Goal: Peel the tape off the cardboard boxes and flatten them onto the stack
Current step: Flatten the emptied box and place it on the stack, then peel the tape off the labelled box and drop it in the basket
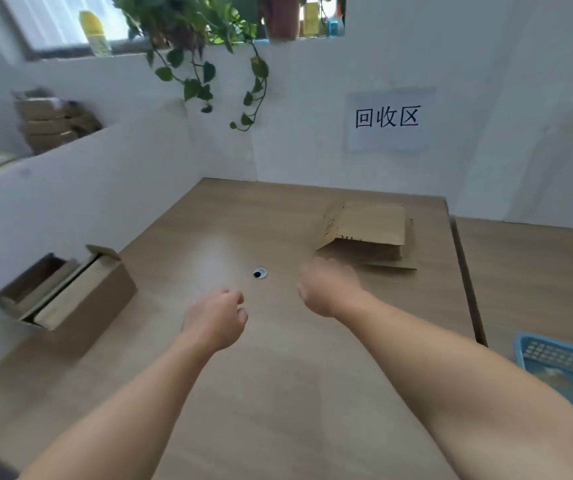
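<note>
Head view: cardboard stack [368, 226] on wooden table [278, 375], white wall [312, 98] behind.

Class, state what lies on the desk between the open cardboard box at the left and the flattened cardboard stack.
In the head view, only bare desktop and a small round hole lie between the open box and the flattened stack.
</note>
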